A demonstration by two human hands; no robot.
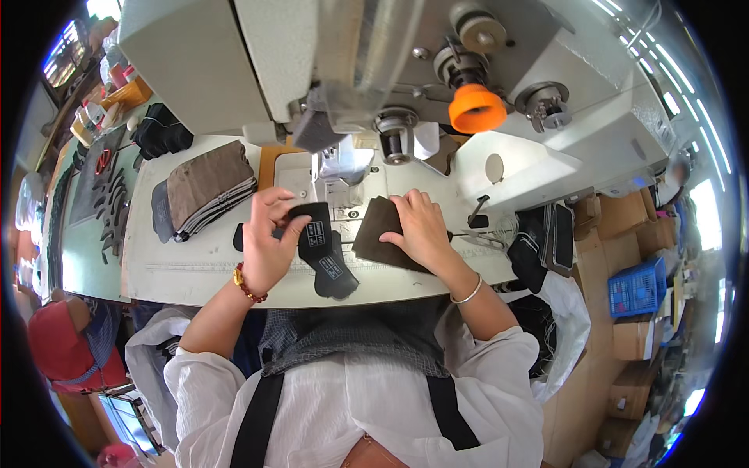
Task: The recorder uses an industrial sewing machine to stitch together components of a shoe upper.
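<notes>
From here, the left hand [269,238] pinches a dark printed piece [315,234], a brown-topped stack [207,178] at ten o'clock from it. At three, the right hand [421,232], thumb spread from fingers, lies on brown cloth [376,234].

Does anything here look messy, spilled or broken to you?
Nothing looks spilled or broken. The only untidy bit is a dark printed piece lying slantwise on the white tabletop, below the similar piece in the left hand; it looks askew beside the straight table edge.
</notes>
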